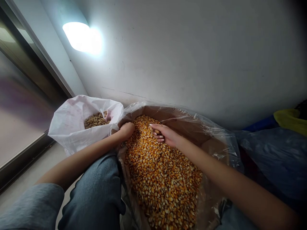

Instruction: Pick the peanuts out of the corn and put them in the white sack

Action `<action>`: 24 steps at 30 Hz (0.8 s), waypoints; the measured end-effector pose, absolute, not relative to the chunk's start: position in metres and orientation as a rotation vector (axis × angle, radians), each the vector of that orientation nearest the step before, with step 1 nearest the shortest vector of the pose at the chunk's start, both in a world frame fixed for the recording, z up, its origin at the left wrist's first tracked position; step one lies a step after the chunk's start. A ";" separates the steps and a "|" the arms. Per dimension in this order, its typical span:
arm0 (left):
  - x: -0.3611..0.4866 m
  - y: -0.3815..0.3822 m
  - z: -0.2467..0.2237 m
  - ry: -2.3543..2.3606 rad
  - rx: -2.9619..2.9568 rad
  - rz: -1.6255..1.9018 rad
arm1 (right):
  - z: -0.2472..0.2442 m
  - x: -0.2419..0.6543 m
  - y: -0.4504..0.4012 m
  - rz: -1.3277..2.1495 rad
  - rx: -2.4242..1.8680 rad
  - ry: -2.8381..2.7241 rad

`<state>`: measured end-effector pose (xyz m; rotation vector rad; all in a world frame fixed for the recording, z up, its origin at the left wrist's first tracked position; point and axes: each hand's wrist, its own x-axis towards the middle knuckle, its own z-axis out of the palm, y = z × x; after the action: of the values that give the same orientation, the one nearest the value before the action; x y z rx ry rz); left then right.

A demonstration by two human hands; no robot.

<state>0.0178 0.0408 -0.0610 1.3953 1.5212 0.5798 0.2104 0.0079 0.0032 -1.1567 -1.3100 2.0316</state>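
Note:
Loose corn kernels, yellow and orange, fill a box lined with a clear plastic bag. My right hand hovers over the far part of the corn, closed, with a small brown piece that looks like an unshelled peanut between thumb and fingers. At the left edge of the corn, by the bag's rim, my left hand is closed; its fingers face away and what they hold is hidden. Just left of it stands an open white woven sack with unshelled peanuts inside.
A pale wall rises close behind the containers, with a bright lamp on it. On the left is a metal-framed sliding door. Dark plastic bags and a yellow cloth-like item lie at the right. My knee presses near the box.

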 end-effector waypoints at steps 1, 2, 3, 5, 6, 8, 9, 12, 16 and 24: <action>0.016 0.040 -0.058 1.549 1.407 0.583 | 0.002 0.215 0.006 2.129 -1.093 -1.176; 0.014 0.039 -0.055 1.575 1.419 0.590 | 0.001 0.218 0.005 2.201 -1.047 -1.069; 0.012 0.037 -0.051 1.594 1.430 0.601 | 0.000 0.221 0.004 2.254 -1.014 -0.984; 0.008 0.032 -0.042 1.614 1.457 0.613 | -0.003 0.223 0.003 2.303 -0.955 -0.861; 0.006 0.029 -0.037 1.604 1.459 0.620 | -0.004 0.223 0.004 2.311 -0.922 -0.822; 0.004 0.022 -0.028 1.470 1.373 0.656 | -0.007 0.221 0.005 2.313 -0.863 -0.776; 0.003 0.018 -0.023 1.350 1.282 0.690 | -0.008 0.220 0.005 2.309 -0.848 -0.764; -0.004 0.005 -0.006 0.976 0.930 0.819 | -0.009 0.217 0.004 2.286 -0.880 -0.763; -0.027 -0.005 0.021 0.901 0.747 0.964 | 0.003 0.202 0.007 2.194 -1.028 -0.809; -0.132 0.016 0.063 1.444 0.909 1.234 | 0.061 0.051 0.061 1.599 -0.994 -1.687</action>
<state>-0.1320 0.0158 0.0625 0.9088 1.4441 1.2339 0.0511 0.0609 0.0614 -0.9938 -1.6866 1.5986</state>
